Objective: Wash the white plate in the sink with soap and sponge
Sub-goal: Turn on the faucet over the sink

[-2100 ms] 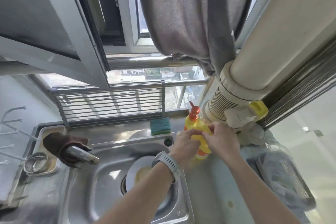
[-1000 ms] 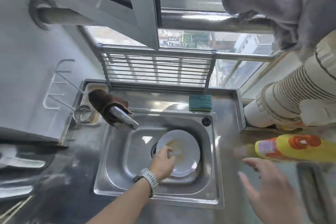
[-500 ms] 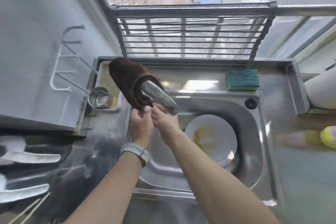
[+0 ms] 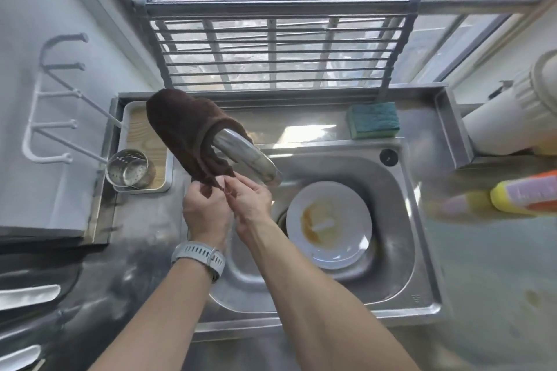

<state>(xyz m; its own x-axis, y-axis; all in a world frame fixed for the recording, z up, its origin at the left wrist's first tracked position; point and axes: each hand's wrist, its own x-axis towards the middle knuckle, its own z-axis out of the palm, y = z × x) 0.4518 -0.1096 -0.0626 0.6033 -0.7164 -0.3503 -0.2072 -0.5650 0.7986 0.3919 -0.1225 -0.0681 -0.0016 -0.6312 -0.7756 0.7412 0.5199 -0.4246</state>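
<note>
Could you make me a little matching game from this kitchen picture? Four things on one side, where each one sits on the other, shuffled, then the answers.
Things:
1. white plate
2. green sponge
3. brown cloth
4. yellow soap bottle

Places:
A. draped over the faucet
B. lying on its side on the counter right of the sink
C. on the ledge behind the sink
D. in the sink basin, with an orange-brown stain

Pairs: 1-D, 2-C, 3-A, 4-B

no legible text, soap bottle point(image 4: 526, 194) label blurred, sink point(image 4: 417, 298) stamp unreadable
</note>
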